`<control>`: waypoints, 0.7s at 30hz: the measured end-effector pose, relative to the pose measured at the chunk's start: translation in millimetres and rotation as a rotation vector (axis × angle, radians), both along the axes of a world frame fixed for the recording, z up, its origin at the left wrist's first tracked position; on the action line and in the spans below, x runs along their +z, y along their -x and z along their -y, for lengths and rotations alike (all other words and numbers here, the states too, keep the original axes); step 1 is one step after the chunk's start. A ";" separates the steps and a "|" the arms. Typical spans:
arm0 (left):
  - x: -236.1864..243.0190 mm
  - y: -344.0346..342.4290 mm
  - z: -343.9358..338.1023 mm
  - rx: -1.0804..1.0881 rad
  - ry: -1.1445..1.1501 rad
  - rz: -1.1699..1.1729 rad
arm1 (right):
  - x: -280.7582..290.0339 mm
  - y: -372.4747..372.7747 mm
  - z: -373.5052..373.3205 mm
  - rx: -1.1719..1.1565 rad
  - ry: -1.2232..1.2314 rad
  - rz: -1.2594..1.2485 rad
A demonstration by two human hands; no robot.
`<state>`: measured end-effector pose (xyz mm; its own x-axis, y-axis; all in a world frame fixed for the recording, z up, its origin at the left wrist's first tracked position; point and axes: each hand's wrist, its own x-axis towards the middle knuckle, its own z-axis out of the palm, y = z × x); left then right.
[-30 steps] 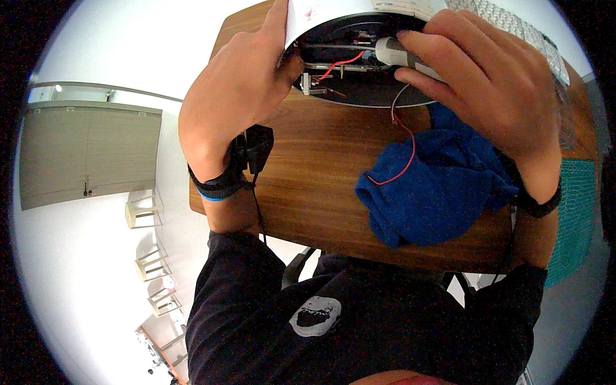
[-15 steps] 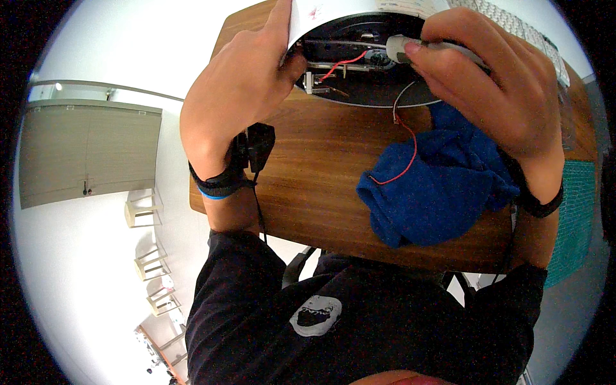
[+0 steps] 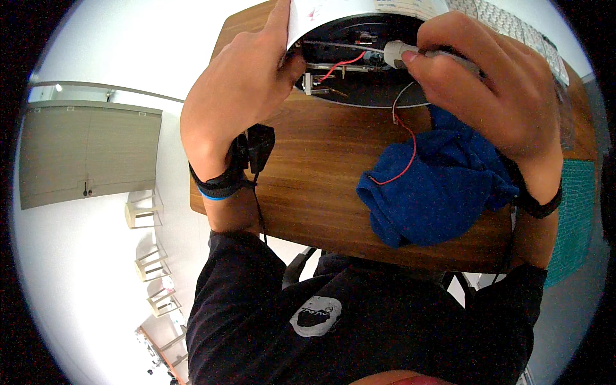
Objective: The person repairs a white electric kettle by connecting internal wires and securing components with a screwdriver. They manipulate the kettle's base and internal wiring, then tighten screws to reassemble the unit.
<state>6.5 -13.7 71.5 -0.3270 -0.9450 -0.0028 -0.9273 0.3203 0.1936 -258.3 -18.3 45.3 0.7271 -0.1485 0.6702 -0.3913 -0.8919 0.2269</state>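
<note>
A white round-sided appliance housing [image 3: 340,9] lies at the far edge of my view, its open dark underside facing me. Red wire [image 3: 346,63] and metal parts show inside it. My left hand [image 3: 237,96] is closed on the housing's left rim, thumb at the opening and fingers along the outside. In my right hand [image 3: 494,83] is a screwdriver [image 3: 396,54] with a pale, thick handle. Its long thin shaft reaches left across the opening; the tip is by the inner left side, too small to make out. A loose thin red lead [image 3: 414,151] hangs out of the housing.
A crumpled blue cloth [image 3: 436,186] lies on the wooden table [image 3: 314,160], under the red lead's end. A black adapter [image 3: 260,146] with a cable sits beside my left wrist. To the right is a green mat [image 3: 576,218]. A white textured item [image 3: 520,35] lies behind my right hand.
The screwdriver's handle has shifted and turned slightly in my right hand, with my fingers moving a little with it. My left hand and the housing stay nearly still.
</note>
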 end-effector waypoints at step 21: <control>-1.2 9.6 -9.7 -0.042 0.154 0.039 | -4.9 -1.2 0.6 -0.031 0.019 0.000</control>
<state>-3.2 -3.9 70.3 -0.3689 -0.9207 0.1275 -0.9182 0.3823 0.1035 -257.1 -19.0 40.4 0.7223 -0.1581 0.6733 -0.4187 -0.8748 0.2437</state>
